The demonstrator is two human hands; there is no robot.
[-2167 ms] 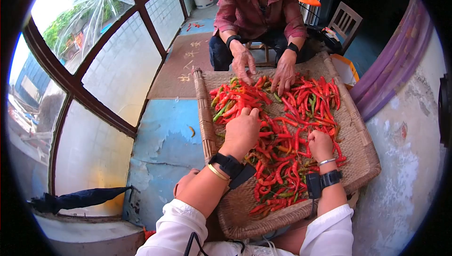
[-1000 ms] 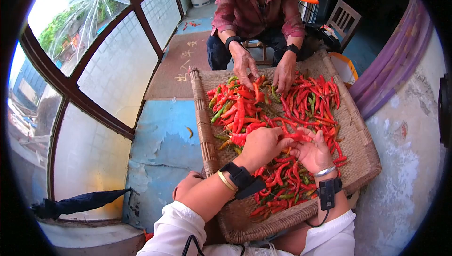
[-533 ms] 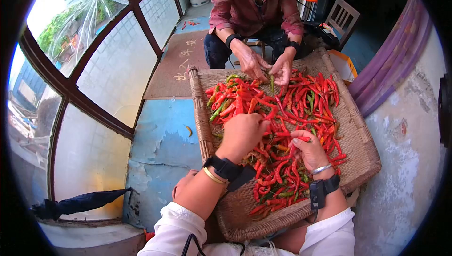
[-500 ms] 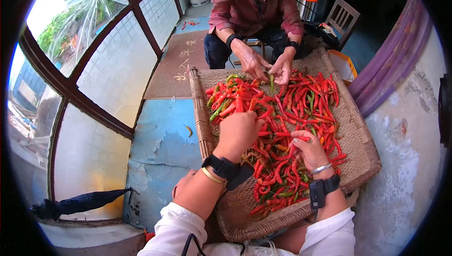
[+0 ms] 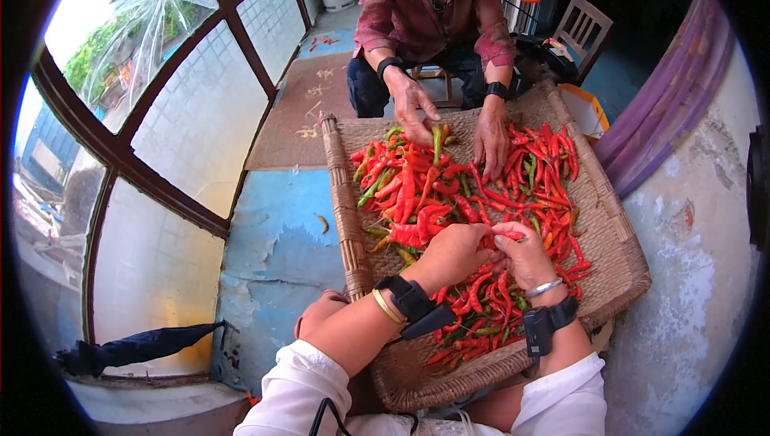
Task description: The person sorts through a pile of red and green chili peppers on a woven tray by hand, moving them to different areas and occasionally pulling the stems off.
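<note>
A red chili pepper (image 5: 514, 236) sits in the pinched fingers of my right hand (image 5: 527, 261), its tip showing past the thumb. My left hand (image 5: 455, 253) meets it from the left, fingers closed at the pepper's other end, which they mostly hide. Both hands are above a woven tray (image 5: 605, 247) that lies across my lap. Heaped red chili peppers (image 5: 413, 187), with some green ones among them, lie just beyond my left hand. More loose red peppers (image 5: 553, 163) spread along the right side and under my wrists.
Across the tray sits another person (image 5: 433, 19), whose one hand (image 5: 415, 107) holds a green pepper (image 5: 438, 143); the other hand (image 5: 492, 139) rests on the peppers. Windows (image 5: 192, 107) stand left, with a dark folded umbrella (image 5: 144, 346). A rough wall (image 5: 690, 251) and purple curtain (image 5: 666, 119) are right.
My left hand has moved from the pepper heap right and nearer to me, up to my right hand. The other person's hands have parted, the one on the right lowering onto the peppers.
</note>
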